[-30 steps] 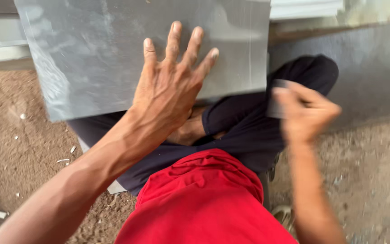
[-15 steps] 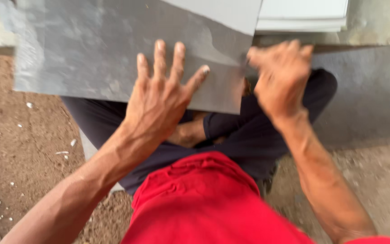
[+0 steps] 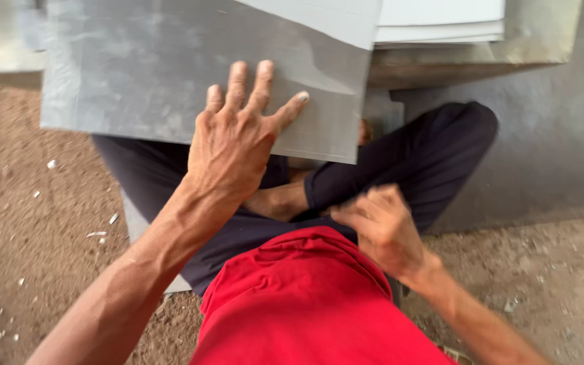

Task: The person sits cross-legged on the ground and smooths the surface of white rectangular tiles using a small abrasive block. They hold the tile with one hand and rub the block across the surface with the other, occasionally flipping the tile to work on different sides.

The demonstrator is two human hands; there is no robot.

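Grey flat sheet (image 3: pixel 150 74): rests across the seated person's crossed legs (image 3: pixel 427 149), above dirt ground (image 3: pixel 35 223). Left hand (image 3: pixel 234 138): fingers spread, palm pressed flat on sheet's lower edge. Right hand (image 3: pixel 380 226): blurred, loosely curled over lap; contents cannot be told.

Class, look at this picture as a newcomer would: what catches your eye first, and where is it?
First the left hand, fingers spread, pressed flat on a large grey sheet across the seated person's lap. Below it, the bright red shirt fills the bottom centre. The right hand is blurred above the crossed legs.
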